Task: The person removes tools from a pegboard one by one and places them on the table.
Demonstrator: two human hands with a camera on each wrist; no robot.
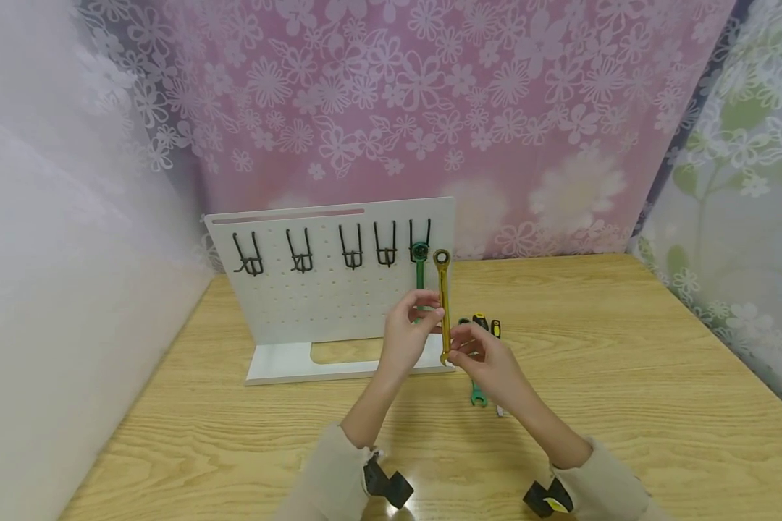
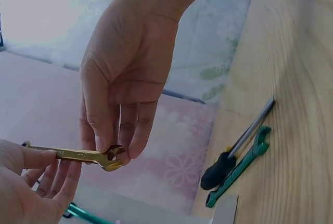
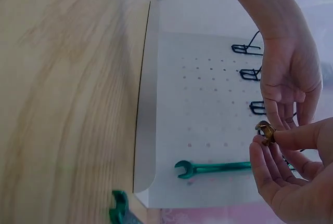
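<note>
A gold combination wrench (image 1: 444, 304) stands nearly upright in front of the pegboard's right part, ring end up. My left hand (image 1: 407, 329) pinches its shaft between thumb and fingers. Lower down, my right hand (image 1: 489, 365) pinches the open end with its fingertips, as the right wrist view also shows at the gold wrench end (image 3: 266, 132). Just behind, a green wrench (image 1: 420, 271) hangs by its ring end on the rightmost hook, partly hidden by my left hand. In the left wrist view, the left thumb (image 2: 39, 157) lies along the gold shaft.
The white pegboard (image 1: 313, 297) stands on the wooden table (image 1: 599, 325), with several black double hooks (image 1: 300, 253) along its top. Right of it lie another green wrench (image 2: 244, 164) and a dark-handled screwdriver (image 2: 218, 171); a second yellow-black handle (image 1: 496, 328) shows behind my right hand.
</note>
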